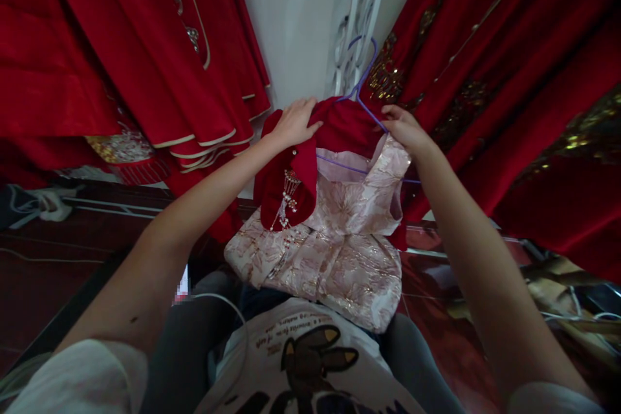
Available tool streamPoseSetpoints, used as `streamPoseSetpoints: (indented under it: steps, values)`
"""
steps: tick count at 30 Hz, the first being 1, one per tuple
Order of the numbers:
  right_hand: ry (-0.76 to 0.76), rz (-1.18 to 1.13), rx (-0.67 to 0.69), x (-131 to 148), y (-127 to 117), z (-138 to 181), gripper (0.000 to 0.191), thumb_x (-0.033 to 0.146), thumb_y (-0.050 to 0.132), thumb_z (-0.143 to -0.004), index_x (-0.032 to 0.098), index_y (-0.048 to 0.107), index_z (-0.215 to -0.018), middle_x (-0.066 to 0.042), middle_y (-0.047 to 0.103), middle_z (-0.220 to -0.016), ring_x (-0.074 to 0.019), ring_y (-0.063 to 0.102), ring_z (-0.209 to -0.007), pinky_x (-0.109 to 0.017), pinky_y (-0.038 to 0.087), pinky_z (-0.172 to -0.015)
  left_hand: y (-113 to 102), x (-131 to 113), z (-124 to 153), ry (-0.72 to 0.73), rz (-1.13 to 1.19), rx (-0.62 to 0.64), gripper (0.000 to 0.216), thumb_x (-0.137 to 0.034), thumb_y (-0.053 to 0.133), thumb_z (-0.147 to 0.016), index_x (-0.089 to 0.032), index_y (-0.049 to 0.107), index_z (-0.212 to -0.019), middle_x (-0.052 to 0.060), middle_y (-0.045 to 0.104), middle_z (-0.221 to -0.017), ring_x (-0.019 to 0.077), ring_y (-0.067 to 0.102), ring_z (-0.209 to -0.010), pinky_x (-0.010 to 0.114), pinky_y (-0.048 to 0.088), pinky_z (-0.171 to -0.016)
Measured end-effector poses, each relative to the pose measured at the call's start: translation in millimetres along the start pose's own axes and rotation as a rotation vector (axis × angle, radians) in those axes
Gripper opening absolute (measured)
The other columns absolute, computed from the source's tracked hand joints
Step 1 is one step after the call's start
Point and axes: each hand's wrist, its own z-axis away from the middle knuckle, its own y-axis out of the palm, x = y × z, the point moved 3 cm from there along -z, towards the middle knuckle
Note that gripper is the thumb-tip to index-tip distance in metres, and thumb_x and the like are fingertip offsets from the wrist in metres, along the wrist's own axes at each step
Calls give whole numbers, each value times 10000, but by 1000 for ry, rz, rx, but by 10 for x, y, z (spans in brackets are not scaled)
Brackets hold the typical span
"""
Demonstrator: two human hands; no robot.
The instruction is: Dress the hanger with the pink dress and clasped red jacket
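A child's pale pink dress (339,207) with a metallic floral pattern hangs over my lap on a purple hanger (367,71). A red bolero jacket (288,197) lies over one side of it, with a beaded tassel brooch (290,193) on its front. My left hand (294,124) is closed over the jacket's shoulder, the thumb showing and some fingertips hidden behind the cloth. On the other side, my right hand (405,131) is closed at the dress's shoulder strap, beside the hanger's arm. The red cloth spreads behind the dress neckline.
Red garments (145,45) hang on the left, and red gowns (485,110) with gold sequins hang on the right. White metal rack bars (361,13) rise behind the hanger. A white cable (223,301) crosses my left leg. Paper bags (548,284) sit on the floor at right.
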Motion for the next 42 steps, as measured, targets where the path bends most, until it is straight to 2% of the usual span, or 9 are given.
streamPoseSetpoints:
  steps: [4, 9, 15, 20, 26, 31, 33, 38, 42]
  values:
    - [-227, 244, -114, 25, -368, 25, 302, 13, 626, -642, 210, 472, -812, 29, 529, -752, -93, 476, -672, -252, 393, -667, 45, 57, 61, -5, -35, -47, 297, -323, 448, -952, -186, 510, -1208, 168, 578, -1175, 346, 524, -1206, 500, 376, -1053]
    - [-142, 562, -192, 22, -915, 237, 289, 16, 641, -645, 182, 532, -855, -41, 599, -817, -94, 468, -651, -289, 377, -662, 35, 31, 86, 2, -33, -43, 332, -313, 436, -954, -185, 503, -1253, 167, 587, -1173, 338, 528, -1196, 481, 382, -1048]
    - [-198, 942, -108, 88, -1396, 654, 452, -28, 676, -595, 205, 671, -982, -79, 686, -906, -160, 558, -733, -335, 396, -704, 8, -2, 104, -5, -28, -15, 356, -301, 443, -948, -170, 488, -1276, 179, 575, -1181, 346, 530, -1193, 487, 369, -1057]
    - [-177, 1033, -187, 235, -1538, 1236, 493, 104, 788, -595, 286, 683, -1042, -53, 699, -822, -207, 616, -704, -343, 407, -645, -15, -87, 181, -37, 7, -22, 357, -380, 474, -945, -173, 475, -1236, 177, 567, -1175, 353, 522, -1212, 503, 359, -1074]
    - [-127, 717, 282, 106, -961, 1732, 536, 333, 748, -638, 274, 557, -1135, -43, 685, -800, -226, 635, -637, -352, 477, -595, -48, -233, 286, -63, -6, -50, 399, -414, 523, -921, -170, 449, -1228, 182, 552, -1186, 377, 488, -1252, 537, 352, -1079]
    - [-142, 571, -73, 26, -424, 1521, 403, 299, 610, -693, 203, 529, -1076, -21, 610, -683, -192, 537, -551, -334, 442, -561, 103, -373, 283, -106, 9, -46, 545, -416, 655, -833, -148, 424, -1247, 206, 516, -1220, 404, 473, -1257, 562, 359, -1071]
    - [-186, 404, -173, 26, -127, 1394, 458, 256, 564, -701, 187, 534, -1153, -57, 659, -807, -199, 572, -625, -344, 481, -626, 181, -417, 274, -115, 44, -65, 651, -448, 724, -768, -156, 412, -1259, 208, 497, -1245, 414, 456, -1271, 566, 361, -1072]
    - [-242, 164, 135, 52, 711, 1305, 522, 232, 511, -687, 181, 554, -1205, -59, 681, -903, -233, 619, -765, -371, 530, -750, 140, -358, 273, -150, 47, -118, 781, -435, 820, -664, -170, 410, -1272, 205, 469, -1281, 445, 396, -1317, 594, 332, -1090]
    - [-223, 206, 159, -17, 853, 1405, 532, 238, 513, -720, 174, 502, -1248, -32, 638, -761, -228, 601, -686, -376, 522, -724, 1, -324, 375, -139, 29, -127, 848, -342, 825, -661, -172, 374, -1359, 209, 435, -1333, 443, 369, -1343, 603, 314, -1103]
